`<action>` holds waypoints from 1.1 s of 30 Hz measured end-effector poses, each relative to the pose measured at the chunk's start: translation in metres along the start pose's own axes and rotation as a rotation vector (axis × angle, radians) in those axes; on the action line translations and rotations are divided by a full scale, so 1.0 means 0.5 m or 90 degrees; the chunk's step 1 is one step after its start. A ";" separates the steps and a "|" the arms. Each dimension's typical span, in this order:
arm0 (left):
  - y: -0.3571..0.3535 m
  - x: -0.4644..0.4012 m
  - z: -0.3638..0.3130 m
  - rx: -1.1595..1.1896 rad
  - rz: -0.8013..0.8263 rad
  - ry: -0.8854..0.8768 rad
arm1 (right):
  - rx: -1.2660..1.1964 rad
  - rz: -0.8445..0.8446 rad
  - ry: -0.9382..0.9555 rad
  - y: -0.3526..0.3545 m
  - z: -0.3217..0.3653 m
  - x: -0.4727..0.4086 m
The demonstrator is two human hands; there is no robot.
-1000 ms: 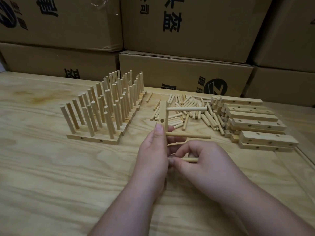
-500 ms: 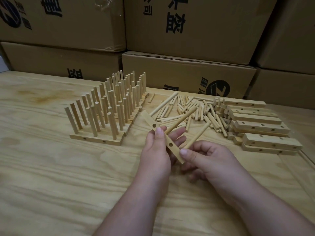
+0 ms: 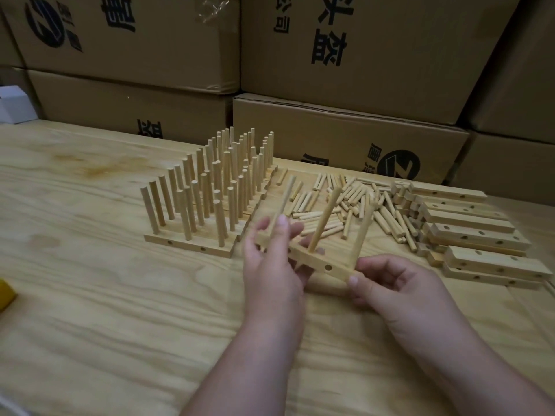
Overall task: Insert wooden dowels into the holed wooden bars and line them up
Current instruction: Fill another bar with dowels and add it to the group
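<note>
Presently, bar [image 3: 312,261] held level, long axis left-right, three dowels [image 3: 322,219] pointing up.
Left hand [image 3: 274,265] and right hand [image 3: 393,280] each clamp one bar end.

Single head-worn view, wide-angle, looking forward and down across tabletop [image 3: 90,295] toward its far edge and stacked cardboard boxes [image 3: 360,55]; close above both hands; near edge out of frame.

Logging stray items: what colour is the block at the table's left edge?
Yellow; the block shows only in the head view.
</note>
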State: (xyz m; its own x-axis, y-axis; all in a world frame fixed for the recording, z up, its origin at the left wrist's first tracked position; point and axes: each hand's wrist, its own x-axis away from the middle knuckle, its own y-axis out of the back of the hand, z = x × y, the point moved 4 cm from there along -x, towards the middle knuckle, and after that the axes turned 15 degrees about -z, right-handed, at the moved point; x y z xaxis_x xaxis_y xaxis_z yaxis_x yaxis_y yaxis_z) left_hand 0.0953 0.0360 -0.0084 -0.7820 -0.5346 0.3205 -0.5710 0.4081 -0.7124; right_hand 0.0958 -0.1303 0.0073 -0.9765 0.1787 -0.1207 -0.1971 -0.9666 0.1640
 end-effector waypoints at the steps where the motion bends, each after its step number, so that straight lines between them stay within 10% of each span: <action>1: 0.006 -0.005 -0.009 -0.006 -0.021 -0.026 | 0.018 -0.011 0.011 0.004 -0.001 -0.003; 11: -0.012 0.029 0.009 -0.296 0.180 -0.094 | 0.022 -0.128 0.077 0.031 0.007 -0.012; 33: -0.012 0.028 0.016 -0.337 0.167 -0.184 | 0.118 -0.224 0.279 0.052 0.028 -0.006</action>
State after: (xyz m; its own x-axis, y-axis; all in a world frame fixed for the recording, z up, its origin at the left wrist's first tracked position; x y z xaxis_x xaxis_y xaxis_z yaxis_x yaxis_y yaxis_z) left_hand 0.0900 0.0201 -0.0048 -0.8551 -0.5154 -0.0556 -0.4744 0.8213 -0.3169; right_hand 0.0922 -0.1533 0.0256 -0.7306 0.3519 -0.5851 -0.5531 -0.8075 0.2051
